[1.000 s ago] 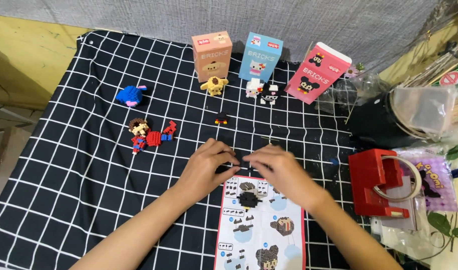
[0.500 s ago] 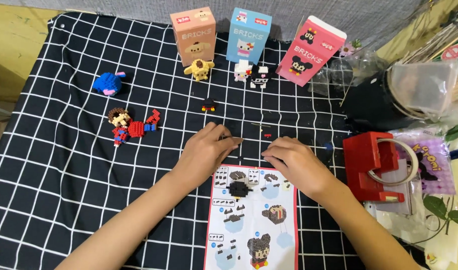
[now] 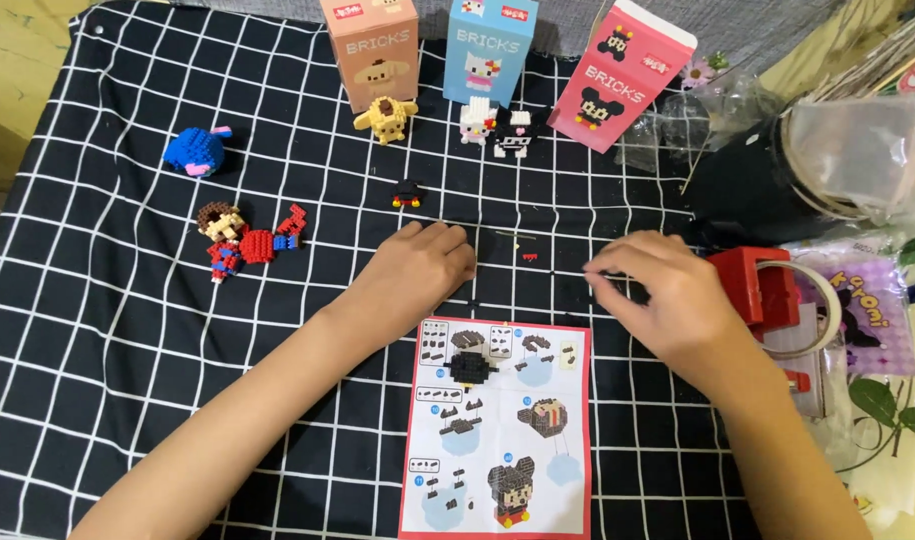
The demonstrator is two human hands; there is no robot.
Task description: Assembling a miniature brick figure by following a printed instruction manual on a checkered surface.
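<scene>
R hand (image 3: pixel 667 300) has moved right, away from L hand (image 3: pixel 417 270), fingertips pinched on a tiny dark brick. L rests curled on black-and-white grid cloth (image 3: pixel 107 330), grip unclear; red-bordered paper instruction sheet (image 3: pixel 497 425) now uncovered.

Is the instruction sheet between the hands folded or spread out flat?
Spread flat. The instruction sheet lies fully open on the checked cloth, all its picture panels showing, no creased-over part visible.

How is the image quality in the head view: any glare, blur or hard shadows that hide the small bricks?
Head view: lighting is even and soft, with no hard shadows. The left hand and right hand are sharp enough, but the tiny dark bricks nearly vanish against the black checked cloth. Mild glare sits on the clear plastic bag. The instruction sheet reads clearly.
</scene>
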